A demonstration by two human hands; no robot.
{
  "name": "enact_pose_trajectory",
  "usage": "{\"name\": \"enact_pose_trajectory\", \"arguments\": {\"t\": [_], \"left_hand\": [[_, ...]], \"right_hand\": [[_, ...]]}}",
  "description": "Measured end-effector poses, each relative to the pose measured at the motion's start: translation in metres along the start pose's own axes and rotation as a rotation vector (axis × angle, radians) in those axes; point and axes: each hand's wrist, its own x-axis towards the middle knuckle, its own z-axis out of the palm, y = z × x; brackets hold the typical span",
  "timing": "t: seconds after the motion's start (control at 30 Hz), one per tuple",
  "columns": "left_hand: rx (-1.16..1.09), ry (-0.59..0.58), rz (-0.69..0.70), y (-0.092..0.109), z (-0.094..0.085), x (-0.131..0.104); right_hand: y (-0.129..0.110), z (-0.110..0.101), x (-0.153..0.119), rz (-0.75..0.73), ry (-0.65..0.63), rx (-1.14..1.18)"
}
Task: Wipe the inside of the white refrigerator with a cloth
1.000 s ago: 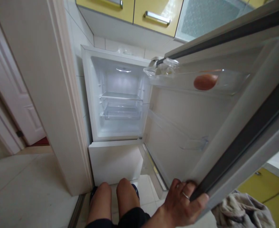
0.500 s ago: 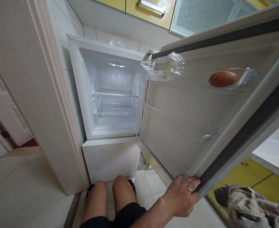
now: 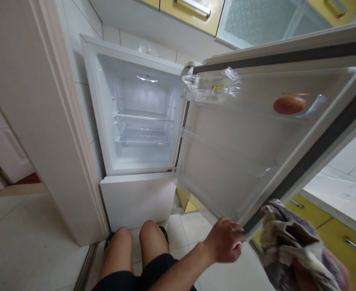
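An upright refrigerator [image 3: 140, 202] stands before me, its upper compartment open. My left hand [image 3: 225, 241], with a ring on one finger, is curled on the bottom corner of the swung-out refrigerator door [image 3: 226, 133]. At the lower right, my right hand [image 3: 340, 266] is mostly covered by the crumpled, patterned cloth [image 3: 293, 238] it holds, close to the door's outer edge. On the door's top shelf are a brown egg [image 3: 290, 105] and a clear plastic bag [image 3: 217, 87]. Inside the compartment are a glass shelf [image 3: 144, 115] and a clear drawer [image 3: 146, 139].
A door frame [image 3: 59, 133] borders the refrigerator on the left. Yellow cabinets [image 3: 344, 234] and a countertop [image 3: 338, 206] lie to the right, with an upper cabinet [image 3: 193, 16] overhead. My knees [image 3: 150, 234] are close to the refrigerator's lower front.
The cloth has risen and moved left toward the door's edge. My left hand has shifted slightly left and curled more at the door's corner. The view has shifted a little.
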Motion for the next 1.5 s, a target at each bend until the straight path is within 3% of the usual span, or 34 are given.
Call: {"name": "enact_pose_trajectory", "arguments": {"t": [0.07,0.1,0.17,0.23,0.33,0.47,0.6,0.7,0.8,0.93,1.1,1.33,1.5], "left_hand": [[0.002,0.063,0.039,-0.003,0.005,-0.016],[-0.006,0.086,0.043,-0.006,0.009,-0.026],[-0.049,0.111,-0.013,-0.013,0.018,-0.048],[-0.115,0.101,-0.16,-0.023,0.028,-0.074],[-0.148,0.06,-0.436,-0.041,0.04,-0.114],[-0.117,0.055,-0.608,-0.064,0.041,-0.175],[-0.045,0.137,-0.733,-0.085,0.046,-0.247],[0.093,0.393,-0.716,-0.1,0.067,-0.298],[0.085,0.541,-0.709,-0.11,0.087,-0.332],[-0.037,0.63,-0.787,-0.111,0.092,-0.343],[-0.155,0.669,-0.878,-0.111,0.085,-0.336],[-0.282,0.663,-0.935,-0.104,0.078,-0.327],[-0.335,0.627,-0.978,-0.096,0.068,-0.326]], "right_hand": [[-0.005,0.021,0.022,-0.095,0.103,-0.009],[-0.003,0.034,0.035,-0.193,0.082,0.006],[0.008,0.061,0.062,-0.415,-0.121,0.018],[0.025,0.092,0.088,-0.592,-0.264,-0.032],[0.053,0.145,0.119,-0.757,-0.343,-0.156],[0.08,0.214,0.147,-0.847,-0.37,-0.256],[0.083,0.273,0.164,-0.782,-0.436,-0.328],[0.078,0.311,0.167,-0.733,-0.545,-0.388],[0.079,0.339,0.161,-0.727,-0.613,-0.407],[0.097,0.354,0.144,-0.776,-0.735,-0.38],[0.12,0.349,0.131,-0.811,-0.949,-0.334],[0.121,0.345,0.126,-0.666,-1.103,-0.29],[0.118,0.326,0.13,-0.607,-1.283,-0.229]]}}
